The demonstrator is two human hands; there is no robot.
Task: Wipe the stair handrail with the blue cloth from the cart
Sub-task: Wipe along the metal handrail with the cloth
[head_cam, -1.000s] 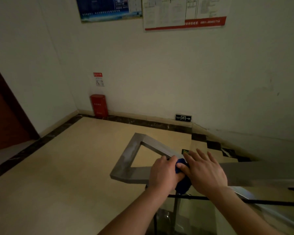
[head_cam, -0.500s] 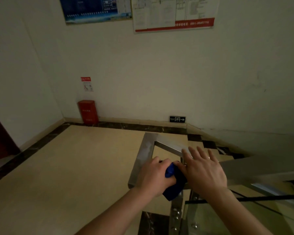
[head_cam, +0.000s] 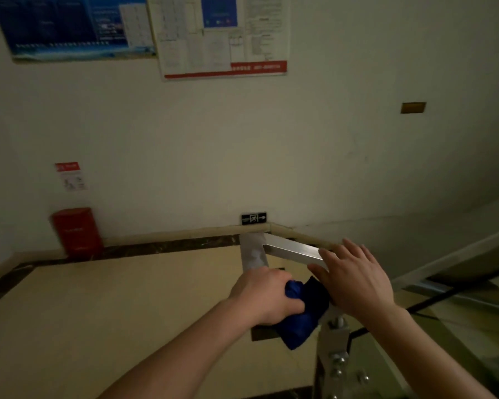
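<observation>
Two hands work at the corner of the rail [head_cam: 291, 250]. The left hand [head_cam: 267, 295] has its fingers curled round the bunched cloth [head_cam: 303, 315] and holds it against the rail at the bend, with a dark blue fold hanging down below the knuckles. The right hand [head_cam: 355, 283] lies just beside it, wide and flat, with straight fingers spread over the steel bar that runs away towards the wall; its thumb side touches the cloth. Whether the palm presses on the bar cannot be told.

The rail is square brushed steel, with one short leg running up to the corner and the other slanting right. Under the hands a metal post [head_cam: 333, 341] with bolts stands upright, and a glass panel [head_cam: 444, 326] slopes off to the right beside it.

On the far side of the tan floor [head_cam: 113, 312], a red box [head_cam: 77, 231] stands against the wall. A small exit sign [head_cam: 254, 218] sits low on the wall above the rail's corner. A blue poster [head_cam: 69, 24] and a white notice [head_cam: 222, 38] hang high up.
</observation>
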